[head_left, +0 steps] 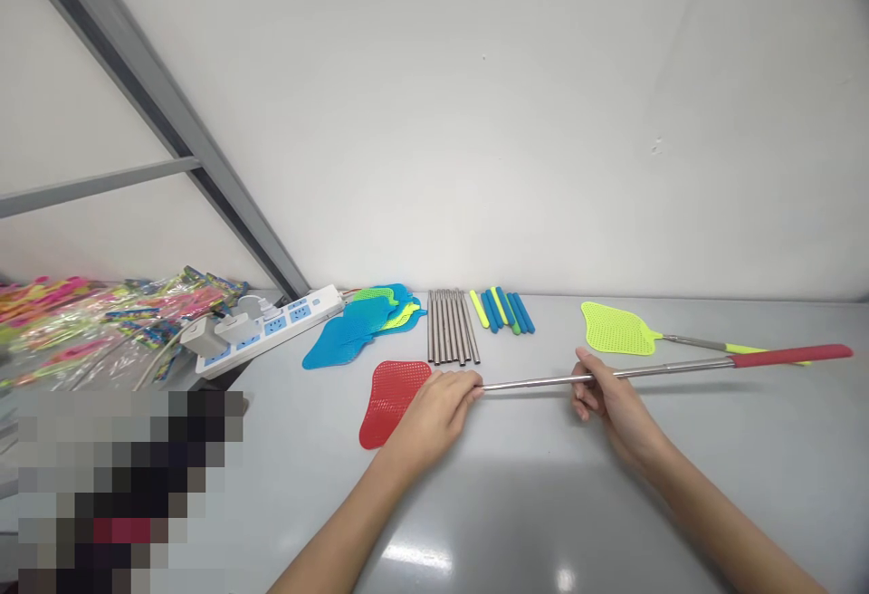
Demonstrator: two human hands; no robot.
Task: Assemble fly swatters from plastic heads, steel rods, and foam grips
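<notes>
A red fly swatter (390, 402) with a perforated head, an extended telescopic metal rod (526, 384) and a red grip (791, 356) spans the space between my hands. My left hand (444, 404) is closed on it where the head meets the rod, hiding that joint. Farther right, my right hand (607, 395) has its thumb and fingers around the middle of the rod. Behind the rod lies a yellow-green fly swatter (619, 330), its handle partly crossed by the red grip. Several metal rods (452, 330) lie side by side just beyond my left hand.
Blue, green and yellow swatter heads (349, 331) are piled at the back left. Several blue, yellow and green grips (502, 309) lie near the wall. A power strip (278, 331) with plugs stands left, beside colourful wrapped packages (142, 313). A blurred patch covers the lower left.
</notes>
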